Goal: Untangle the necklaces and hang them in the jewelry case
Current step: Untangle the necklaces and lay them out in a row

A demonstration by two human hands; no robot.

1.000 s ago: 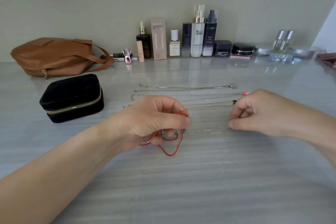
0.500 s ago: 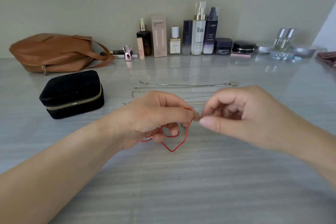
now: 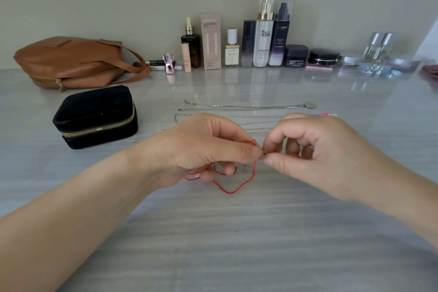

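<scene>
Well behind necklaces (image 3: 237, 106), "L'OREAL" bottle (image 3: 281, 38)

Our right hand (image 3: 324, 149) comes in from the far end of the silver chains (image 3: 237, 107) and meets our left hand (image 3: 203, 149). Its fingers (image 3: 272, 143) now pinch the red cord (image 3: 254, 172) beside our left thumb.

case (image 3: 94, 111) L of chains (image 3: 237, 107) | bag (image 3: 71, 61) behind case | bottles (image 3: 263, 40) at back
</scene>
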